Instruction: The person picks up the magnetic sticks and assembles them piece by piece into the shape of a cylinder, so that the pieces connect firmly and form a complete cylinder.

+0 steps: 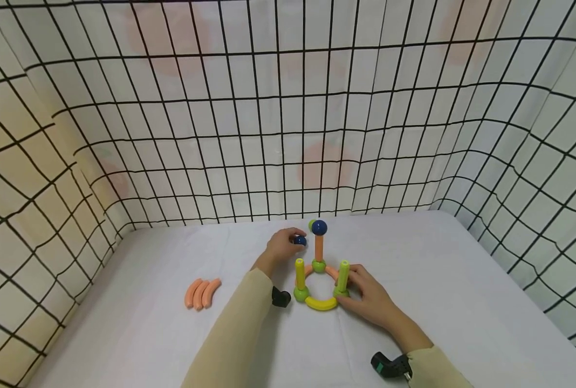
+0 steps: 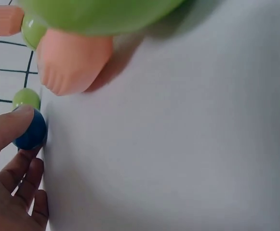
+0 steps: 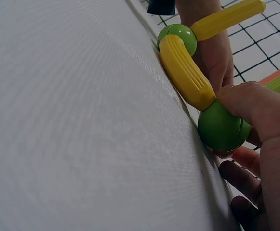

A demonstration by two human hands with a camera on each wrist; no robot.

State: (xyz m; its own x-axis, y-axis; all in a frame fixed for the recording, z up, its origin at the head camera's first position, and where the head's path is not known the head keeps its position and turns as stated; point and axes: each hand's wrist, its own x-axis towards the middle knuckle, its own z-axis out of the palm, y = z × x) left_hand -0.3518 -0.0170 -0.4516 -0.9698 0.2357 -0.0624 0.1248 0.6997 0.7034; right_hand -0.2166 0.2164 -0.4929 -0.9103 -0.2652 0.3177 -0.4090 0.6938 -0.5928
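Observation:
A ring of curved pieces joined by green balls lies on the white cloth, with a yellow curved piece at its near side. Three sticks stand up from it: a yellow one, a light green one and an orange one topped by a dark blue ball. Behind the ring at the left, my left hand pinches another blue ball between thumb and fingers. My right hand grips the green ball under the light green stick.
Several orange curved pieces lie side by side at the left. A loose light green ball rests behind the blue ball in my left hand. Black netting over white cloth walls encloses the back and sides.

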